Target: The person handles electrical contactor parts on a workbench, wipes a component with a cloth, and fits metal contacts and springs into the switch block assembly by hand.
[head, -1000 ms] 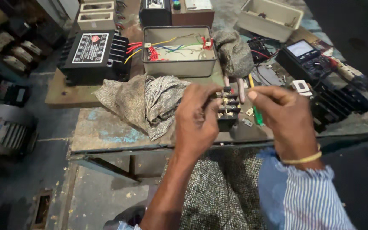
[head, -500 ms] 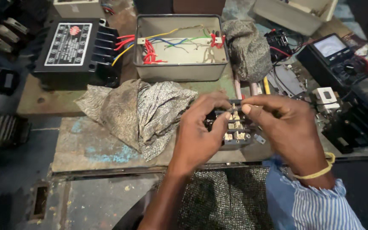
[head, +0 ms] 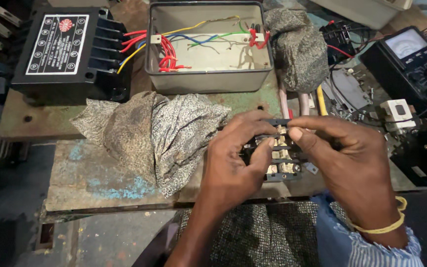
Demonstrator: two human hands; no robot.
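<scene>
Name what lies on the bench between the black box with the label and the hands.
In the head view, a crumpled patterned cloth lies between the black box and the left hand.

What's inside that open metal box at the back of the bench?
The metal box holds loose wires in red, yellow, blue and green, with a bare floor. Where they end beneath the near wall is hidden.

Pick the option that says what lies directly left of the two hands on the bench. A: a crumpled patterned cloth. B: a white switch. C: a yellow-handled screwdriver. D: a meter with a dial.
A: a crumpled patterned cloth lies on the bench just left of the left hand, while both hands, the right hand too, hold a small black terminal block.
</scene>
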